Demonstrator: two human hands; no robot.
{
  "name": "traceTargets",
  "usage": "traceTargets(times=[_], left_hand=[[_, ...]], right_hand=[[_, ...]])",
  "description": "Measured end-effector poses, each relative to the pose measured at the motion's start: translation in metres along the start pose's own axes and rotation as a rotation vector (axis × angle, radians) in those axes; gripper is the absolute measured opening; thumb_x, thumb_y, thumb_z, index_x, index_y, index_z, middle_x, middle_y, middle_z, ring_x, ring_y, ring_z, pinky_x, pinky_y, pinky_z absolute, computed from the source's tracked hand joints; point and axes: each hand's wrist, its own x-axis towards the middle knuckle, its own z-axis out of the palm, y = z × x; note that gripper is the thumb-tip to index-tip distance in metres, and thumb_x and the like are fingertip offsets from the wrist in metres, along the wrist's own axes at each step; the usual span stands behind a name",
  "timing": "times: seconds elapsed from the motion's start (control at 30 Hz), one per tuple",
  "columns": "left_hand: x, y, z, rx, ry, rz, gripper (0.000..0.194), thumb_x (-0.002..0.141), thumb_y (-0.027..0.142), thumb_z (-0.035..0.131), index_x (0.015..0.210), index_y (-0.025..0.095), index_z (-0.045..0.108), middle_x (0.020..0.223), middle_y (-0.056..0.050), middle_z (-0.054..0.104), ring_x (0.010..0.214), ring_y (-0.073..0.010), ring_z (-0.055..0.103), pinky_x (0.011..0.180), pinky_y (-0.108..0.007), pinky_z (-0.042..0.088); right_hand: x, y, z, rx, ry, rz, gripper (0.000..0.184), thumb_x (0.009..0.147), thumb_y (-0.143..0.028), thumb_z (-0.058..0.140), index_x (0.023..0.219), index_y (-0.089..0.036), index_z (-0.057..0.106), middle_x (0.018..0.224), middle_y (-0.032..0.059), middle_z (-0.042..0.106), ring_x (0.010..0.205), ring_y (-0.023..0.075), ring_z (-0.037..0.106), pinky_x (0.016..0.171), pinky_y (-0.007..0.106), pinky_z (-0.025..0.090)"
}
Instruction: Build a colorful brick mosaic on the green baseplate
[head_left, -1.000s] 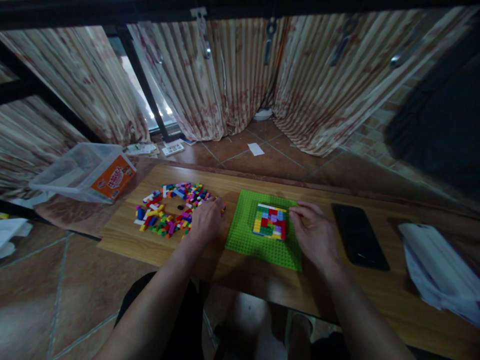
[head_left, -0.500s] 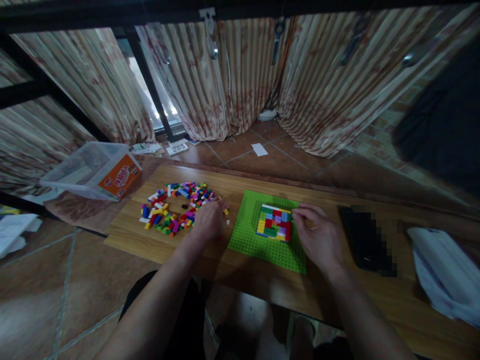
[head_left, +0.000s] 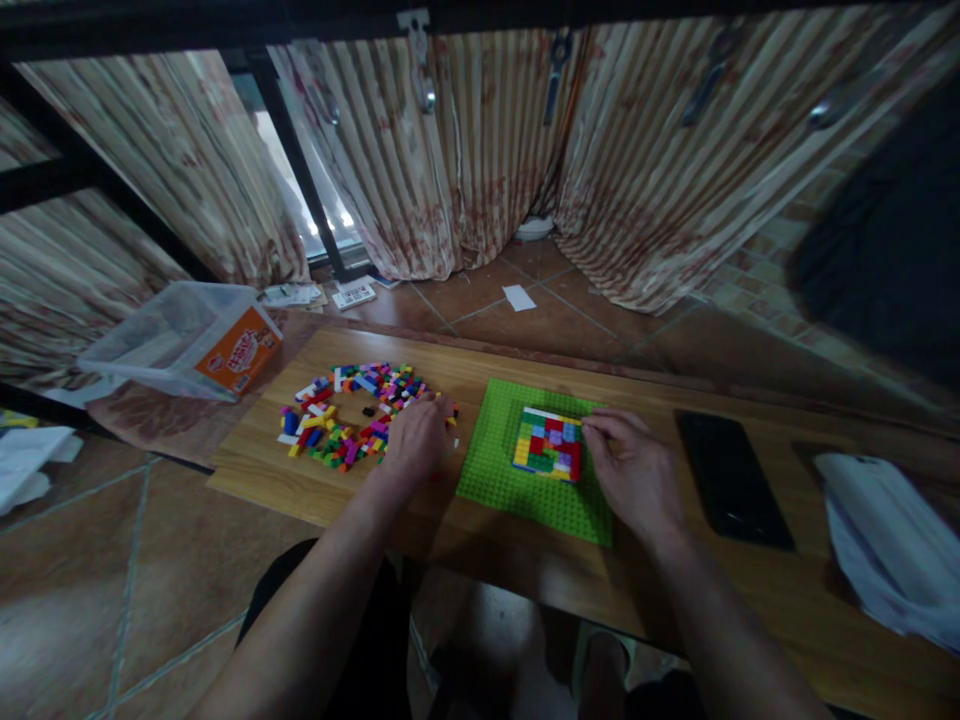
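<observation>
On the wooden table lies a green studded baseplate (head_left: 495,460), and on it sits a low, near-square build of coloured toy bricks (head_left: 551,445). White bricks run along its far edge, yellow at its left, red at its right. My right hand (head_left: 634,460) is at the build's far right corner, thumb and forefinger pinched on what looks like a small yellow brick. At the right rim of the loose brick pile (head_left: 349,445), my left hand (head_left: 420,435) reaches down with curled fingers. Its fingertips are mostly hidden, so what they hold cannot be made out.
A black phone (head_left: 735,480) lies right of the baseplate, with a white plastic-wrapped pack (head_left: 885,530) beyond it. Left of the table stands a clear plastic bin (head_left: 165,345) with an orange label. Striped curtains (head_left: 480,160) hang behind; papers (head_left: 519,298) lie on the tiled floor.
My left hand has shifted very slightly at the pile's edge, baring a few bricks beside its fingers. My right hand stays pinched at the build's corner, hardly moved.
</observation>
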Motion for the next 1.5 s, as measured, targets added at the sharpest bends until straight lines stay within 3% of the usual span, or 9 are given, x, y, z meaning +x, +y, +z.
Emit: traceTargets(times=[0.37, 0.47, 0.57, 0.7, 0.83, 1.13, 1.33, 1.5], left_hand=[[0.002, 0.002, -0.002, -0.069, -0.003, -0.008, 0.019, 0.086, 0.019, 0.051, 0.094, 0.016, 0.068, 0.096, -0.011, 0.071, 0.094, -0.0238, 0.067, 0.079, -0.030, 0.047], [0.005, 0.004, -0.004, -0.229, 0.014, 0.011, 0.017, 0.087, 0.020, 0.052, 0.089, 0.016, 0.068, 0.085, -0.007, 0.071, 0.082, -0.0204, 0.066, 0.073, -0.028, 0.044], [0.008, 0.007, -0.004, -0.549, -0.001, 0.092, 0.017, 0.086, 0.021, 0.053, 0.079, 0.015, 0.067, 0.071, -0.003, 0.066, 0.069, -0.0158, 0.060, 0.066, -0.025, 0.041], [0.008, 0.015, -0.002, -1.019, -0.109, 0.112, 0.021, 0.084, 0.032, 0.059, 0.079, 0.013, 0.068, 0.066, 0.001, 0.061, 0.061, -0.0114, 0.052, 0.059, -0.022, 0.038], [0.004, 0.027, -0.003, -1.258, -0.294, 0.069, 0.031, 0.080, 0.043, 0.062, 0.075, 0.013, 0.066, 0.063, 0.002, 0.056, 0.054, -0.0078, 0.041, 0.052, -0.022, 0.030], [-0.007, 0.052, -0.002, -1.521, -0.480, 0.060, 0.039, 0.074, 0.051, 0.069, 0.067, 0.014, 0.059, 0.054, 0.006, 0.043, 0.051, -0.0062, 0.034, 0.050, -0.024, 0.022], [-0.010, 0.059, -0.005, -1.573, -0.521, -0.007, 0.037, 0.075, 0.049, 0.069, 0.069, 0.012, 0.063, 0.059, 0.003, 0.052, 0.052, -0.0065, 0.037, 0.051, -0.024, 0.023], [-0.011, 0.059, -0.003, -1.647, -0.565, -0.087, 0.038, 0.074, 0.050, 0.071, 0.075, 0.013, 0.065, 0.067, 0.001, 0.058, 0.052, -0.0060, 0.040, 0.051, -0.024, 0.024]], right_hand=[[0.001, 0.000, 0.001, 0.011, 0.012, -0.002, 0.021, 0.091, -0.031, 0.054, 0.088, -0.018, 0.071, 0.098, 0.0090, 0.070, 0.090, 0.0219, 0.067, 0.084, 0.038, 0.054], [0.001, -0.001, 0.000, 0.023, 0.025, -0.006, 0.020, 0.091, -0.030, 0.055, 0.087, -0.018, 0.071, 0.097, 0.0086, 0.070, 0.089, 0.0217, 0.067, 0.083, 0.038, 0.054], [0.001, -0.006, 0.000, 0.071, 0.025, -0.020, 0.018, 0.091, -0.029, 0.056, 0.089, -0.020, 0.071, 0.099, 0.0078, 0.070, 0.092, 0.0206, 0.067, 0.085, 0.038, 0.054], [-0.005, -0.019, 0.004, 0.183, -0.029, -0.113, 0.016, 0.091, -0.026, 0.059, 0.101, -0.023, 0.070, 0.109, 0.0058, 0.069, 0.100, 0.0184, 0.066, 0.091, 0.036, 0.052], [-0.012, -0.031, 0.011, 0.211, -0.058, -0.215, 0.020, 0.088, -0.026, 0.064, 0.108, -0.026, 0.067, 0.108, 0.0049, 0.070, 0.102, 0.0191, 0.065, 0.090, 0.038, 0.052], [-0.011, -0.044, 0.017, 0.135, -0.015, -0.285, 0.013, 0.089, -0.028, 0.063, 0.101, -0.023, 0.068, 0.095, 0.0047, 0.072, 0.091, 0.0200, 0.067, 0.083, 0.037, 0.053], [-0.013, -0.045, 0.016, 0.248, -0.059, -0.194, 0.013, 0.092, -0.026, 0.057, 0.098, -0.025, 0.069, 0.095, 0.0033, 0.072, 0.091, 0.0180, 0.068, 0.082, 0.034, 0.053], [-0.014, -0.041, 0.015, 0.308, -0.098, -0.061, 0.029, 0.089, -0.031, 0.062, 0.118, -0.028, 0.062, 0.099, 0.0018, 0.074, 0.095, 0.0190, 0.069, 0.090, 0.039, 0.052]])
